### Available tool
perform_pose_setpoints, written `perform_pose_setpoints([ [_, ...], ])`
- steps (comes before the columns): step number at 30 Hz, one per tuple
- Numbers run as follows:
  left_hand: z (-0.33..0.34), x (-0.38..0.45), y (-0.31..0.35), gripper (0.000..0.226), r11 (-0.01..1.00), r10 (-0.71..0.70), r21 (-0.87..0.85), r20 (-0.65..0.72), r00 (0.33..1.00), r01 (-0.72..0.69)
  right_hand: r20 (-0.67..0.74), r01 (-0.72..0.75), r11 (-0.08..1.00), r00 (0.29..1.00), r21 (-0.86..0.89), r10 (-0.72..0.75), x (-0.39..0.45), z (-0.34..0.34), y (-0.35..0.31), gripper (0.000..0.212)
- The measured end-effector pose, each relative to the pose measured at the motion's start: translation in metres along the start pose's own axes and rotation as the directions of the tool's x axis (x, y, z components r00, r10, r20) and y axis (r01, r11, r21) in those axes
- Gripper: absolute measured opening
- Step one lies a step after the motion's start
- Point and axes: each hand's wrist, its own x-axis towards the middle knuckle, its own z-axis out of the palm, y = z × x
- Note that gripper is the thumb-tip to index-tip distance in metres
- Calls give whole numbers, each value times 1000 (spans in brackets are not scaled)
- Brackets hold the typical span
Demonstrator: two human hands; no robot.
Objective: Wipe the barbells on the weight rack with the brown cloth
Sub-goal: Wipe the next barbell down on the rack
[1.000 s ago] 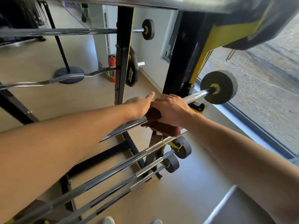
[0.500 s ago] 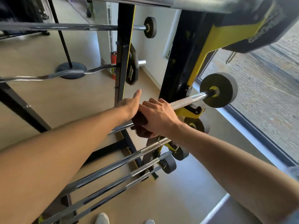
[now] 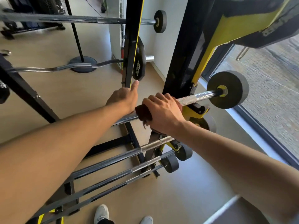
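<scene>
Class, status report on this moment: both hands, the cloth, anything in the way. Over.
Right hand grips brown cloth around barbell. Left hand holds same bar, thumb out. Rack upright just beyond.

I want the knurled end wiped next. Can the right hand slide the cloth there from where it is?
Probably yes: the right hand grips the cloth round the bar, and the knurled stretch beside it is bare up to the plate.

Right hand [image 3: 163, 113] on cloth [image 3: 143, 114] around barbell [image 3: 194, 97] on rack [image 3: 182, 50], left hand [image 3: 124, 98] on same bar just left of cloth, three bars [image 3: 113, 159] below, curl bar [image 3: 53, 68] and straight bar [image 3: 64, 18] behind, shoes [image 3: 101, 213] underneath.
</scene>
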Motion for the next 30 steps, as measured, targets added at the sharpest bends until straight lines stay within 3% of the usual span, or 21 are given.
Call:
perform_pose_setpoints([
  [4, 10, 9, -8, 87, 997, -69, 22, 48, 996, 68, 36, 112, 994, 993, 17, -112, 2, -1, 18, 29],
  [9, 9, 8, -9, 76, 998, 64, 0, -87, 994, -64, 175, -62, 998, 983, 7, 60, -9, -18, 88, 23],
  [14, 3, 3, -7, 76, 992, 95, -59, -264, 960, -115, 70, -161, 987, 984, -8, 161, -9, -9, 54, 27],
  [17, 3, 5, -6, 80, 994, 31, -93, -235, 972, -54, 30, -32, 999, 999, 41, 31, 0, -1, 11, 40],
  [21, 5, 9, -11, 93, 995, -58, -91, -113, 992, 48, 60, 158, 986, 985, 48, -161, 10, -1, -3, 32],
  [25, 8, 6, -9, 87, 999, 26, 23, -75, 997, -25, 263, 4, 1000, 965, -11, -1, 2, -22, 74, 22],
  [30, -2, -6, 0, 75, 994, 109, -8, -199, 974, -113, 153, -101, 995, 984, 28, 95, -5, -16, 64, 19],
])
